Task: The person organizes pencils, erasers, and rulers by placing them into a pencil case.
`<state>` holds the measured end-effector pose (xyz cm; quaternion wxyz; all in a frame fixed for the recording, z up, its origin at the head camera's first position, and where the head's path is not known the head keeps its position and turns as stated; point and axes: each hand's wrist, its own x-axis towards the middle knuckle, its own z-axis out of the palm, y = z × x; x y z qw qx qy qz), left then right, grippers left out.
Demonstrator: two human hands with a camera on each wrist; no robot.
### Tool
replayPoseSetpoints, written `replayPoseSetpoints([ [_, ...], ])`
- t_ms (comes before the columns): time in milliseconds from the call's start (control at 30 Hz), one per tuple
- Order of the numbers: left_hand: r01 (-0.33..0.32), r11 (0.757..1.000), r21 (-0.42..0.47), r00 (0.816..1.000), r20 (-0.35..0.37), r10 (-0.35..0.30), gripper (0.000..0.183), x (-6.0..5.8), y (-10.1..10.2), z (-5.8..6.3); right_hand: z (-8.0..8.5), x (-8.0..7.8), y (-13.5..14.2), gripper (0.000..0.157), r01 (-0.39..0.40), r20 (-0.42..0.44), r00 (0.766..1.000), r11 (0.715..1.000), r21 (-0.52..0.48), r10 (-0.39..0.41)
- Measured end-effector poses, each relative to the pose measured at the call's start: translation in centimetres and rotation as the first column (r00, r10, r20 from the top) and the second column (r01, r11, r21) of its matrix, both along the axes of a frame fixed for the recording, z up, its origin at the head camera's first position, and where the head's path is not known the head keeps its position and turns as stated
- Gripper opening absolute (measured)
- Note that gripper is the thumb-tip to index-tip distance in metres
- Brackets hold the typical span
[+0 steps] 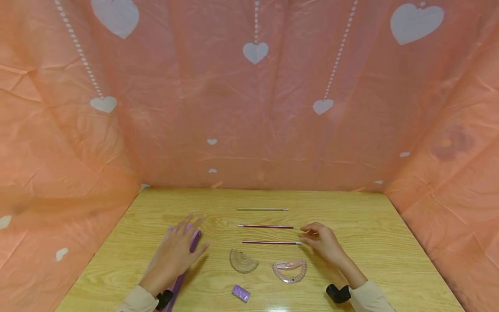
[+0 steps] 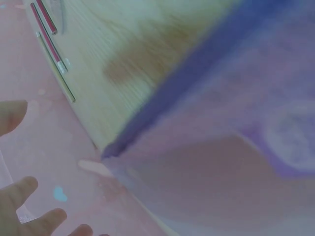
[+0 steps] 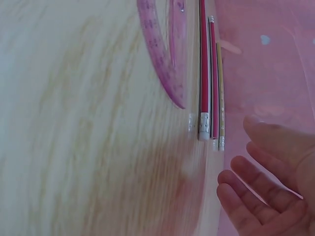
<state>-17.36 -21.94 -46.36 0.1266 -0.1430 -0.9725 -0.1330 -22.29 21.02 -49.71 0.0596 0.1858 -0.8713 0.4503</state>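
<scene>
In the head view my left hand point(image 1: 176, 255) is spread out over a purple-edged case point(image 1: 196, 241) at the left of the table. The left wrist view shows the case's purple rim point(image 2: 162, 98) and pale pinkish top; whether the hand touches it I cannot tell. My right hand point(image 1: 324, 243), fingers loosely bent, hovers by the eraser end of the nearest dark red pencil point(image 1: 269, 242). Nothing is between its fingers point(image 3: 251, 191) in the right wrist view. Behind lie another red pencil point(image 1: 267, 226) and a yellowish pencil point(image 1: 262, 209), roughly parallel.
In front of the pencils lie a clear protractor point(image 1: 243, 261) and a pink protractor point(image 1: 289, 280). A purple-wrapped block, perhaps an eraser point(image 1: 241, 293), sits nearer me. Orange-pink cloth point(image 1: 265, 130) with white hearts stands around the wooden table point(image 1: 351, 208) at the back and sides.
</scene>
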Motion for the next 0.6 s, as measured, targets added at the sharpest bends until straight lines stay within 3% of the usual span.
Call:
replayPoseSetpoints([
  [233,0.051,0.998,0.047,0.996,-0.069,-0.048,0.077,0.7,-0.9,0.0,-0.2,-0.2,-0.2,0.024,-0.015,-0.015,1.0,1.0,0.012,0.015],
  [600,-0.038,0.993,0.108,0.998,-0.049,0.043,0.069,1.7,-1.3,-0.1,-0.6,-0.7,-0.2,0.028,-0.075,0.041,0.996,0.997,0.008,0.074],
])
